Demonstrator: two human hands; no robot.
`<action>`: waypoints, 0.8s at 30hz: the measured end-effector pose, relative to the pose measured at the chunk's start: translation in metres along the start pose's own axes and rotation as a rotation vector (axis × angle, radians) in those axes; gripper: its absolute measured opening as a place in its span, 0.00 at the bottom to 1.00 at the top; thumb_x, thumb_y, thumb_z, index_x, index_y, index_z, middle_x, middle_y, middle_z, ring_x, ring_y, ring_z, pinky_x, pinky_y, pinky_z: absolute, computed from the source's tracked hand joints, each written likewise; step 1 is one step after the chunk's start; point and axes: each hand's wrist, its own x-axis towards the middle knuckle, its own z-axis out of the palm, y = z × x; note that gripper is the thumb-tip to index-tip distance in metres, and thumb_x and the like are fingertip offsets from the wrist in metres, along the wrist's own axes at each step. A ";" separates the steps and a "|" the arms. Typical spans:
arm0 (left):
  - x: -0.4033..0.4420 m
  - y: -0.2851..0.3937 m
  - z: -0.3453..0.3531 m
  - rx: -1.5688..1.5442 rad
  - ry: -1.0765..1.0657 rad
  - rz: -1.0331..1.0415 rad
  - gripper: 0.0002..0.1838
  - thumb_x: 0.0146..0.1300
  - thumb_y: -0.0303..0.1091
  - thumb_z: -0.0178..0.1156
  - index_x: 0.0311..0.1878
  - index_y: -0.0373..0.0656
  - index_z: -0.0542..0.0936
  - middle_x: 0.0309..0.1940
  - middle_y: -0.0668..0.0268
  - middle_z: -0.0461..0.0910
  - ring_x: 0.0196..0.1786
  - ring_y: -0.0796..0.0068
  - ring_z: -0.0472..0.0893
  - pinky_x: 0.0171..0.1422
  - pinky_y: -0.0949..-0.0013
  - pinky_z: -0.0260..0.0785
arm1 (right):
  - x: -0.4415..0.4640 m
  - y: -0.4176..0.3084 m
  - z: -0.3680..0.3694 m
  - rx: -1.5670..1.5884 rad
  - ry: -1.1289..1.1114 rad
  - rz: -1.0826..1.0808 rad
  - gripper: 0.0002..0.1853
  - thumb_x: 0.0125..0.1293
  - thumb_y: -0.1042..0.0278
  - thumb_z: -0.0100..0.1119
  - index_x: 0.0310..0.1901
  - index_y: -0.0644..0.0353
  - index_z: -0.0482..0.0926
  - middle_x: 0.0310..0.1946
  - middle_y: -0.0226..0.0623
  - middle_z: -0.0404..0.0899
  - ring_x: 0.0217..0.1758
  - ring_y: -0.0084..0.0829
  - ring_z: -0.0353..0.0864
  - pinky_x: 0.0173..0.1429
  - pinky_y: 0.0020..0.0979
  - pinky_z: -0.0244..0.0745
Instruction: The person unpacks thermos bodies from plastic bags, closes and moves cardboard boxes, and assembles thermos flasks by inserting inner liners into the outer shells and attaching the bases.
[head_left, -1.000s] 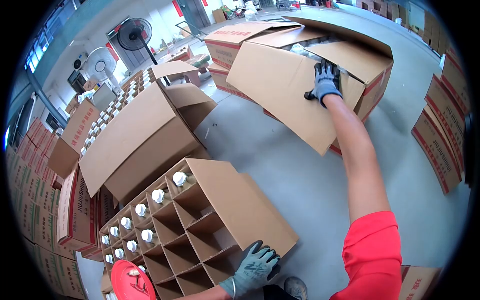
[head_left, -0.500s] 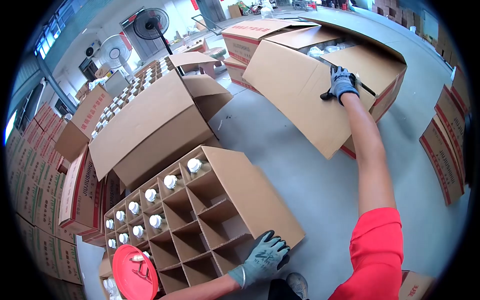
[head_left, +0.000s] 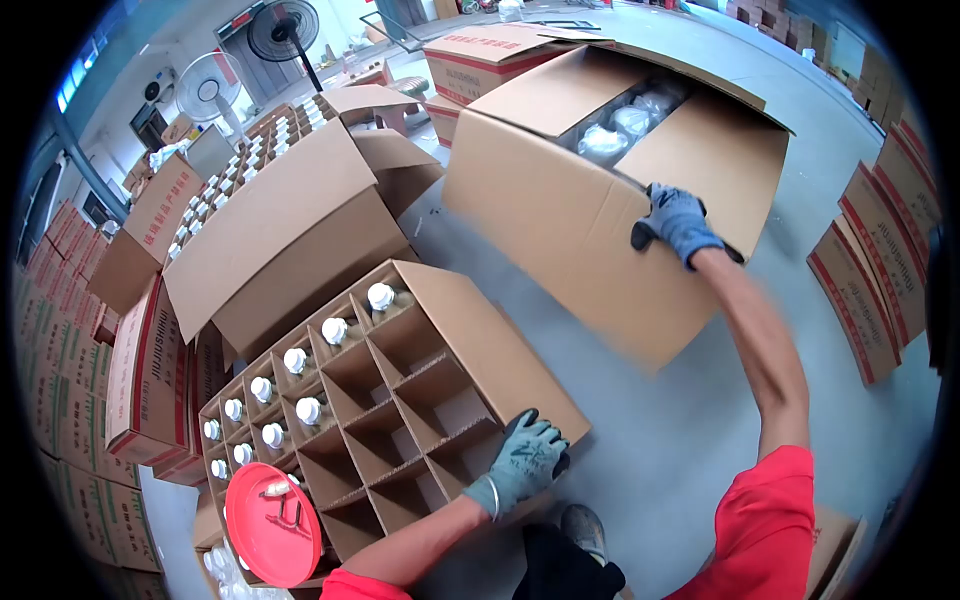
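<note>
My left hand [head_left: 523, 464], in a grey-green glove, is curled over the near right edge of a divided cardboard carton [head_left: 500, 350]. White-capped bottles [head_left: 308, 410] stand in several of its cells; other cells hold none. A red plastic bowl [head_left: 262, 535] with small items inside rests on the carton's near left corner. My right hand [head_left: 678, 222], in a blue-grey glove, is closed around the top edge of a front carton flap [head_left: 580, 230]. That flap belongs to a second carton [head_left: 710, 170], where clear plastic-wrapped objects [head_left: 630, 120] show between the top flaps.
Another open carton [head_left: 290, 250] and rows of capped bottles [head_left: 240, 175] stand at the left. Fans [head_left: 285, 35] are behind them. Flattened cartons [head_left: 870, 260] lean at the right, and stacked cartons [head_left: 80, 430] line the far left. Grey floor [head_left: 640, 440] lies between.
My right hand has swung the front flap of the second carton upward and toward me, showing more of the wrapped contents. My left hand stays on the divided carton; the view has shifted slightly.
</note>
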 end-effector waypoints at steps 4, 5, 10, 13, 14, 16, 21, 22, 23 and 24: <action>-0.002 0.000 0.004 0.008 0.039 -0.008 0.08 0.58 0.41 0.60 0.35 0.48 0.81 0.35 0.66 0.79 0.48 0.66 0.78 0.70 0.55 0.58 | -0.093 -0.009 0.061 -0.068 0.111 -0.167 0.28 0.59 0.47 0.61 0.54 0.60 0.73 0.44 0.46 0.79 0.45 0.43 0.81 0.48 0.41 0.75; -0.002 0.000 0.006 0.006 0.062 -0.013 0.08 0.58 0.41 0.60 0.35 0.48 0.81 0.35 0.66 0.80 0.48 0.66 0.78 0.71 0.55 0.58 | -0.125 -0.012 0.077 -0.063 0.158 -0.224 0.31 0.60 0.49 0.60 0.59 0.62 0.71 0.43 0.46 0.78 0.45 0.41 0.80 0.47 0.40 0.75; -0.006 0.000 0.005 -0.160 0.301 -0.052 0.13 0.54 0.39 0.64 0.43 0.45 0.81 0.43 0.63 0.80 0.52 0.61 0.77 0.71 0.52 0.58 | -0.300 -0.057 0.090 -0.203 0.358 -0.438 0.22 0.67 0.58 0.51 0.56 0.65 0.73 0.42 0.47 0.77 0.41 0.39 0.78 0.44 0.39 0.73; -0.008 -0.004 -0.001 -0.302 0.427 -0.103 0.20 0.50 0.31 0.68 0.49 0.43 0.79 0.49 0.59 0.79 0.55 0.56 0.76 0.69 0.51 0.62 | -0.375 -0.094 0.093 -0.137 -0.135 -0.342 0.13 0.68 0.62 0.49 0.46 0.62 0.75 0.32 0.42 0.77 0.35 0.38 0.81 0.36 0.36 0.76; -0.007 -0.003 0.000 -0.281 0.474 -0.114 0.19 0.51 0.31 0.68 0.48 0.42 0.79 0.48 0.59 0.79 0.55 0.56 0.76 0.68 0.51 0.62 | -0.388 -0.108 0.085 -0.115 -0.288 -0.335 0.11 0.69 0.62 0.48 0.43 0.60 0.75 0.30 0.41 0.77 0.32 0.38 0.82 0.33 0.36 0.77; -0.005 -0.001 0.002 -0.219 0.509 -0.129 0.17 0.54 0.33 0.66 0.48 0.43 0.80 0.48 0.60 0.79 0.55 0.57 0.75 0.67 0.50 0.61 | -0.411 -0.127 0.087 -0.004 -0.325 -0.266 0.10 0.66 0.61 0.52 0.39 0.59 0.74 0.29 0.41 0.76 0.31 0.36 0.83 0.32 0.37 0.78; 0.002 -0.004 0.002 0.099 -0.055 -0.029 0.20 0.59 0.44 0.60 0.53 0.48 0.79 0.51 0.61 0.78 0.59 0.60 0.74 0.67 0.47 0.57 | -0.412 -0.105 0.093 0.177 -0.232 -0.296 0.15 0.68 0.54 0.55 0.43 0.58 0.76 0.32 0.38 0.76 0.31 0.34 0.80 0.31 0.36 0.74; 0.003 -0.005 0.005 0.130 -0.083 -0.018 0.21 0.59 0.44 0.60 0.54 0.48 0.79 0.52 0.61 0.77 0.59 0.61 0.74 0.67 0.47 0.57 | -0.404 -0.096 0.079 0.255 -0.159 -0.393 0.14 0.68 0.54 0.56 0.44 0.57 0.77 0.33 0.38 0.76 0.31 0.34 0.80 0.31 0.37 0.74; 0.004 -0.006 0.007 0.164 -0.108 -0.014 0.21 0.58 0.45 0.60 0.54 0.49 0.79 0.53 0.61 0.77 0.59 0.61 0.73 0.67 0.47 0.56 | -0.395 -0.089 0.075 0.337 -0.074 -0.440 0.14 0.66 0.55 0.58 0.44 0.56 0.79 0.35 0.37 0.77 0.33 0.33 0.80 0.32 0.37 0.74; 0.012 -0.004 -0.002 0.202 -0.285 -0.017 0.25 0.56 0.46 0.61 0.57 0.50 0.78 0.56 0.61 0.75 0.61 0.61 0.72 0.69 0.46 0.55 | -0.384 -0.083 0.071 0.411 0.010 -0.492 0.14 0.63 0.56 0.60 0.45 0.55 0.80 0.37 0.36 0.77 0.35 0.33 0.79 0.34 0.37 0.74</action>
